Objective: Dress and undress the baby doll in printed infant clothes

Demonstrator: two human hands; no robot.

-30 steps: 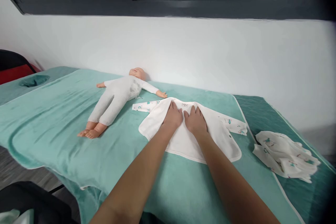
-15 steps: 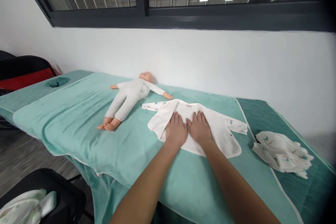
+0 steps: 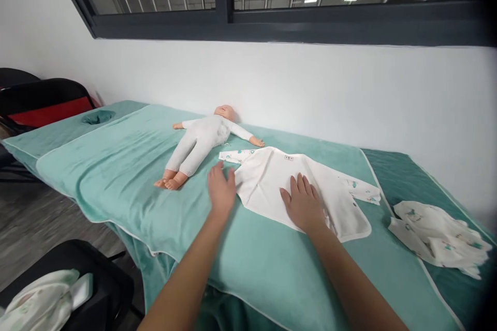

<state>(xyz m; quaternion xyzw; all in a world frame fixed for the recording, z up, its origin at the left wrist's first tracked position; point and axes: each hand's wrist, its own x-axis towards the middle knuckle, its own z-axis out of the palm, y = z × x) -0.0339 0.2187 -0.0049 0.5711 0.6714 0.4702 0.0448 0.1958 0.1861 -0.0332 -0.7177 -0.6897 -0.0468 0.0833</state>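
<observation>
A white baby shirt (image 3: 267,186) with patterned sleeves lies spread on the green cover, its neck toward the wall. My right hand (image 3: 305,201) rests flat on the shirt's front, fingers stretched out. Just off the shirt's left edge is my left hand (image 3: 222,189), thumb and fingers apart with nothing held. Beyond it a baby doll (image 3: 205,137) in a white body suit lies on its back, arms spread and legs pointing toward the near left.
Crumpled white patterned clothing (image 3: 440,238) lies on the darker green cover (image 3: 392,168) at right. A black chair (image 3: 104,279) holding white cloth (image 3: 46,300) stands at the near left. Black-and-red chairs (image 3: 50,106) are at the far left. A white wall (image 3: 291,88) borders the bed.
My left hand has moved left, off the shirt's front to beside its left edge, and that side of the shirt now lies flatter. My right hand stays on the shirt. The view has shifted slightly.
</observation>
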